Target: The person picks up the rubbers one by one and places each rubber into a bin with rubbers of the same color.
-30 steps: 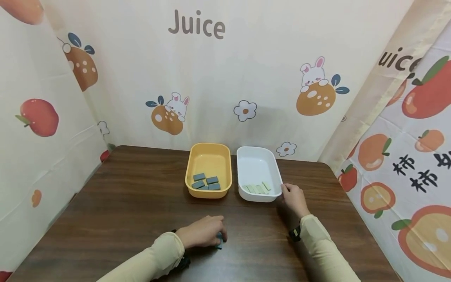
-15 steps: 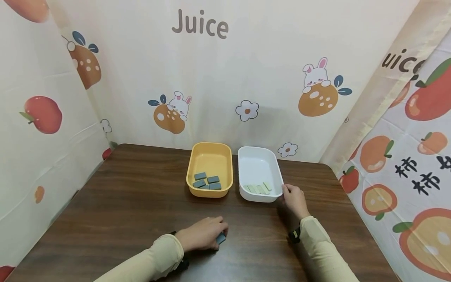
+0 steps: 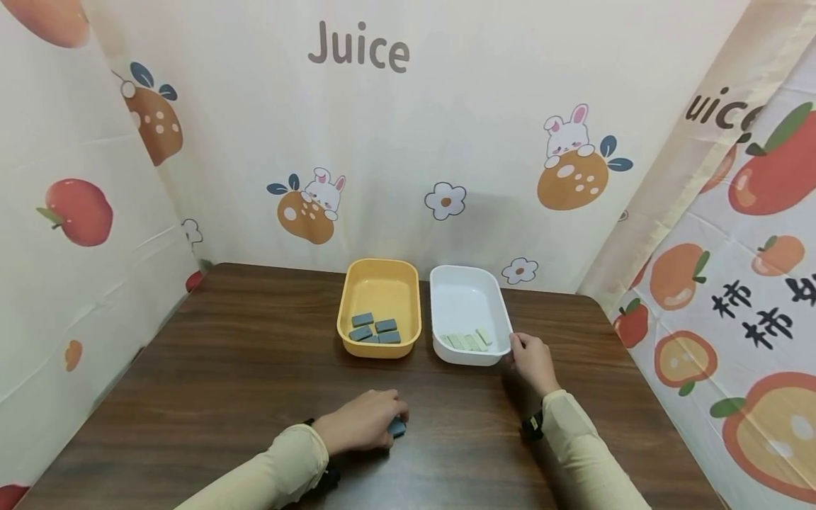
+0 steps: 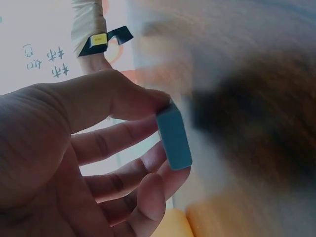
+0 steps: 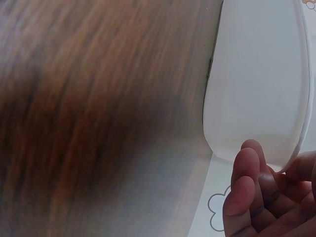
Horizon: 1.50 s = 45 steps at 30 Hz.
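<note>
My left hand (image 3: 366,419) is low over the front middle of the table and pinches a small blue rectangular block (image 4: 174,138) between thumb and fingers. In the head view the hand partly covers this block. At the near right corner of the white tray (image 3: 470,359), my right hand (image 3: 533,363) grips the rim. Its thumb and index finger meet on the tray edge in the right wrist view. Several pale green blocks (image 3: 464,343) lie side by side at the tray's near end.
A yellow tray (image 3: 380,350) stands left of the white one, with several blue-grey blocks (image 3: 386,326) at its near end. Both trays are near the back edge of the brown wooden table (image 3: 255,368). A printed curtain (image 3: 395,142) hangs behind.
The blue block has turned within my left fingers, and that hand has shifted only slightly. My right hand has kept its place on the white tray.
</note>
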Each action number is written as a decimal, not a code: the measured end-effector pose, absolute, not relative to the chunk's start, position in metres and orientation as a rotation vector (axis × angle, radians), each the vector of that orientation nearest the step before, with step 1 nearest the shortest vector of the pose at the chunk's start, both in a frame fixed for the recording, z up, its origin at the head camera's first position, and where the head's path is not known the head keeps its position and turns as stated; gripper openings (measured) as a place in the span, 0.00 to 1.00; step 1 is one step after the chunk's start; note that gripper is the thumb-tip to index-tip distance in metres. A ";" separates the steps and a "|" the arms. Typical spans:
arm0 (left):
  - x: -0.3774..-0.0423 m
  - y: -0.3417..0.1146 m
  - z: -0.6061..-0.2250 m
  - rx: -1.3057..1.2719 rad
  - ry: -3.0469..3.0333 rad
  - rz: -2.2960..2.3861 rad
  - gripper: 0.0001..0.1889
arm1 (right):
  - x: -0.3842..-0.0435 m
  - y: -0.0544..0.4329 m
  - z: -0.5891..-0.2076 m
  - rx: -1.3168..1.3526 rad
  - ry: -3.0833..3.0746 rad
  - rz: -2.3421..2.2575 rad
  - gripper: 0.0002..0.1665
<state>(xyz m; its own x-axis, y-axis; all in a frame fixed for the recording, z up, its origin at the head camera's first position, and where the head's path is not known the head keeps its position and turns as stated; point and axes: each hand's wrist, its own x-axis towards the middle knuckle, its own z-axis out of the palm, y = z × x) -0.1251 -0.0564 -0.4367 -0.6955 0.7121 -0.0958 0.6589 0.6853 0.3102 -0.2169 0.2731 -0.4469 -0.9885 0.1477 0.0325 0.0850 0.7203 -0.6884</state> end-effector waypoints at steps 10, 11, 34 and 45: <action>-0.130 -0.059 -0.432 1.029 2.731 0.458 0.16 | -0.218 0.275 -0.450 -0.197 -2.817 1.137 0.21; -0.131 -0.060 -0.431 1.028 2.739 0.469 0.16 | -0.218 0.275 -0.450 -0.196 -2.816 1.138 0.21; -0.143 -0.071 -0.421 0.951 2.940 0.810 0.16 | -0.218 0.275 -0.453 -0.211 -2.829 1.137 0.21; -0.154 -0.080 -0.416 0.958 3.051 0.933 0.19 | -0.218 0.274 -0.454 -0.211 -2.813 1.142 0.21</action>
